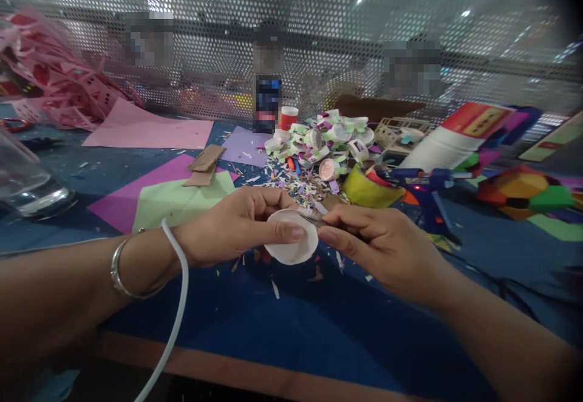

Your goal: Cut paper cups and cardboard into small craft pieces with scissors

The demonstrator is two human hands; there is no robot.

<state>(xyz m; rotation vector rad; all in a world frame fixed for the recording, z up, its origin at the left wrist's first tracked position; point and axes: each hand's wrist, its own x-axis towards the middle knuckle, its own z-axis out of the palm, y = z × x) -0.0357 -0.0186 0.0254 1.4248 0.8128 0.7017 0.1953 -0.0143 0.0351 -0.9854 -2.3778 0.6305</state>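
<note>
Between thumb and fingers, my left hand (pixel 248 223) holds a white paper disc (pixel 291 250) with a slightly uneven edge, its flat face turned up towards me. My right hand (pixel 387 247) pinches a thin grey metal tool (pixel 314 218) that looks like a small blade; most of it is hidden in the fingers. Its tip meets the disc's upper right edge. Paper scraps (pixel 296 189) in several colours lie scattered behind and beneath both hands on the blue tabletop (pixel 273 341).
Behind the hands is a heap of small paper rings (pixel 323 141). A blue glue gun (pixel 430 195) with a black cord (pixel 505 286) stands right. Left are coloured sheets (pixel 159 198), brown cardboard pieces (pixel 203 168) and a clear glass (pixel 31 177). A perforated metal screen (pixel 319 25) closes the back.
</note>
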